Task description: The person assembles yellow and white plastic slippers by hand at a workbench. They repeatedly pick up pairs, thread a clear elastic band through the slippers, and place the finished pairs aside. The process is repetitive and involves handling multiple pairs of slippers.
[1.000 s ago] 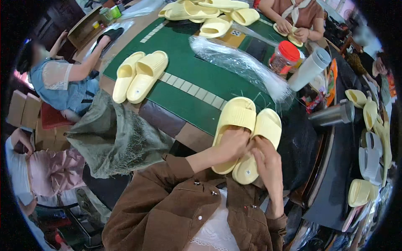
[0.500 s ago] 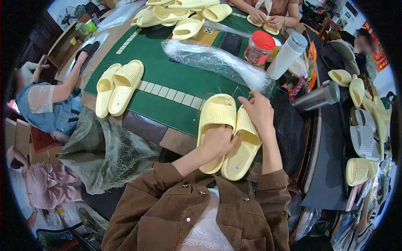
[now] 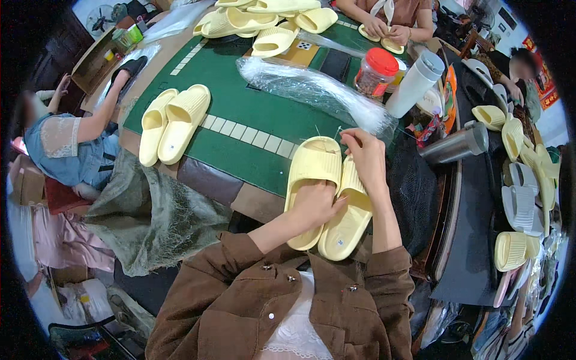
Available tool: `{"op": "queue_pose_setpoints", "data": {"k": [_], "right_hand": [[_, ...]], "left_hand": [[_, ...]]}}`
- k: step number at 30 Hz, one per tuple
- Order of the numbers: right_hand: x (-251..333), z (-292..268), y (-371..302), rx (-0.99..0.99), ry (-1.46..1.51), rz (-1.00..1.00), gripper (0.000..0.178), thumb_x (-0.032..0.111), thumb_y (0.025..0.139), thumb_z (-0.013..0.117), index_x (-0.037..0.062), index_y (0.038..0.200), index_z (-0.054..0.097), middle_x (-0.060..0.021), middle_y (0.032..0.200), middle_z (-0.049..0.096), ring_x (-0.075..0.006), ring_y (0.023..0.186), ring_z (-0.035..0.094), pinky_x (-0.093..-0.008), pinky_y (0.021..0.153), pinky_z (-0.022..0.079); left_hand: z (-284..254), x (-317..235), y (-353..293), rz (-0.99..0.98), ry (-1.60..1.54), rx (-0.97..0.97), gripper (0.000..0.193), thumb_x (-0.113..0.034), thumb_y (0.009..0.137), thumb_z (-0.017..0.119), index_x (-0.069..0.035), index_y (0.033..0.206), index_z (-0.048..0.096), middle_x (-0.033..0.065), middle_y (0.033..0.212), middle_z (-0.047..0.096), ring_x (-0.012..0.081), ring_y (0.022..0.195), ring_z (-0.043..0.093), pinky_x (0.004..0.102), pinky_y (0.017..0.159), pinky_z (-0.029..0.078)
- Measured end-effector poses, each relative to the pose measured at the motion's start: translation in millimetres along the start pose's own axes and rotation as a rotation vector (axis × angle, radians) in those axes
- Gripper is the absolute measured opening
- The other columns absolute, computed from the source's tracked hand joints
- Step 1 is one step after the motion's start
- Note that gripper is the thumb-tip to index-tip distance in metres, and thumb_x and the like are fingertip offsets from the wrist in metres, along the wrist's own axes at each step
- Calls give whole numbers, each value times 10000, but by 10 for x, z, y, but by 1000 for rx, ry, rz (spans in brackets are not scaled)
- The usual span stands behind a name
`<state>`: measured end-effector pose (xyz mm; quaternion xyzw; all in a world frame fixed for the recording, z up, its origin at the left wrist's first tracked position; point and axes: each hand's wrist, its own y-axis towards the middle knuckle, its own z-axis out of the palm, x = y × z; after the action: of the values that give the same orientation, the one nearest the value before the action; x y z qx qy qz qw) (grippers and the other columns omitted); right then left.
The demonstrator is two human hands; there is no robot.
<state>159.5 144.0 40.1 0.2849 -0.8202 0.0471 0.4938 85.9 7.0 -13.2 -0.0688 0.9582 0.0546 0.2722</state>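
Two pale yellow slide slippers lie side by side at the table's near edge, open heels toward me. My left hand point(image 3: 316, 203) grips the pair, its fingers inside the left slipper point(image 3: 310, 157) beneath the strap and its thumb over the edge of the right slipper point(image 3: 343, 231). At the toes, my right hand point(image 3: 366, 153) has thumb and forefinger pinched on a thin clear plastic strand point(image 3: 339, 129). Another fine strand stands up from the left slipper's toe. Where the strands pass through the slippers is too small to make out.
A finished-looking yellow pair point(image 3: 174, 126) lies left on the green table mat point(image 3: 240, 108). Beyond are a bundle of clear strands point(image 3: 312, 90), a slipper pile point(image 3: 264, 24), a red-lidded jar point(image 3: 375, 73), a white bottle point(image 3: 415, 84) and a steel tumbler point(image 3: 456, 144). Co-workers sit across and left.
My right hand has moved slightly left and its fingers have closed together at the strand by the toes. The left hand keeps its hold on the slippers.
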Motion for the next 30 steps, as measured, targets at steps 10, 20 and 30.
{"op": "queue_pose_setpoints", "data": {"k": [10,20,30], "right_hand": [[-36,268,105,235,-262,-145,262,207,865,620,-50,870,670,-260,824,644,-402,806,644,-440,717,493],[-5,220,51,95,3,27,237,180,906,590,-54,900,626,-217,743,621,-275,642,609,-386,637,466],[-103,-39,-149,-63,212,95,141,88,989,447,2,1039,546,-83,745,635,-100,601,562,-258,554,454]], "left_hand": [[-49,-28,-11,-46,-64,83,470,-419,914,563,34,815,640,227,794,644,381,770,647,466,703,526],[-69,42,-41,1,-93,74,569,-498,922,550,67,983,565,249,944,613,418,843,630,493,746,513],[-470,-10,-328,408,-60,-170,423,-246,820,693,30,1102,541,189,1078,552,350,950,596,421,837,485]]}}
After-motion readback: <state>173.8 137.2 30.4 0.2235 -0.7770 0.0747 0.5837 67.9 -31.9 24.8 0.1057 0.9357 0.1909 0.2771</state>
